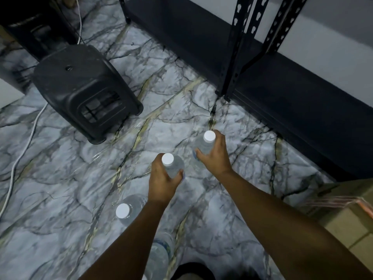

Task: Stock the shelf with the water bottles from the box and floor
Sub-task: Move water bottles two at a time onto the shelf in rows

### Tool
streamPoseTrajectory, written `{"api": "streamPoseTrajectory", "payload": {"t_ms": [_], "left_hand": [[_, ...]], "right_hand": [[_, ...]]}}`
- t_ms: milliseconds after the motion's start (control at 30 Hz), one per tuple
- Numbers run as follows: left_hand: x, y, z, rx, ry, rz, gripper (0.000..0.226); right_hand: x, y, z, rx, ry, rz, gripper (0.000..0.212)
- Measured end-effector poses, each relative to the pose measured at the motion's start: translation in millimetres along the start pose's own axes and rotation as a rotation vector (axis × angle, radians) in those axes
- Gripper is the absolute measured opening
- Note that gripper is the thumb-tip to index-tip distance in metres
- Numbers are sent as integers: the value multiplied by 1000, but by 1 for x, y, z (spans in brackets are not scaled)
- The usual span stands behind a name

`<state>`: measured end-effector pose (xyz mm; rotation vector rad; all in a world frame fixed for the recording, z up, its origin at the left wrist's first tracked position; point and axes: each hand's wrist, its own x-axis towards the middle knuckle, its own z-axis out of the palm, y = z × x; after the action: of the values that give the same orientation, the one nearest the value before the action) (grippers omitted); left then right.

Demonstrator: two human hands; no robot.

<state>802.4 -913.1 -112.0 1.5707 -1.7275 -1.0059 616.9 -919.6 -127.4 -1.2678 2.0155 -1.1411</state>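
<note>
Over the marble floor I hold two clear water bottles with white caps, one in each hand. My left hand (162, 178) grips the shoulder of one bottle (173, 165). My right hand (215, 156) grips the other bottle (206, 141) just under its cap. A third upright bottle (127, 212) stands on the floor left of my left forearm. Another bottle (160, 253) lies partly hidden under that forearm. The black metal shelf (302, 102) runs along the right, its bottom board bare. A cardboard box (351, 215) sits at the right edge.
An overturned black plastic stool (84, 91) lies on the floor at the left. A white cable (22, 156) trails along the floor at the far left. The shelf's slotted uprights (235, 49) stand between me and the board. Dark furniture (34, 23) fills the top left corner.
</note>
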Motion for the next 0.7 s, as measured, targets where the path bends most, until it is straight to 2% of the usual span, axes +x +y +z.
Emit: {"api": "streamPoseTrajectory", "payload": {"t_ms": [167,400,500,567,700], "left_hand": [[-3,4,-1,-11,-83,-4,61],[-6,-1,21,-24,-308,-78,62],[-4,7,28,-74,-343,-65,68],[0,11,31,-147,-348,-53,63],[7,10,30,-210,-365,-24,57]], "right_hand": [[-32,14,-28,-7,-82,27,79],[-45,36,-67,5,-379,83,82],[-38,31,-69,95,-374,94,75],[-34,28,-66,172,-342,76,67],[-32,31,-49,149,-237,12,63]]}}
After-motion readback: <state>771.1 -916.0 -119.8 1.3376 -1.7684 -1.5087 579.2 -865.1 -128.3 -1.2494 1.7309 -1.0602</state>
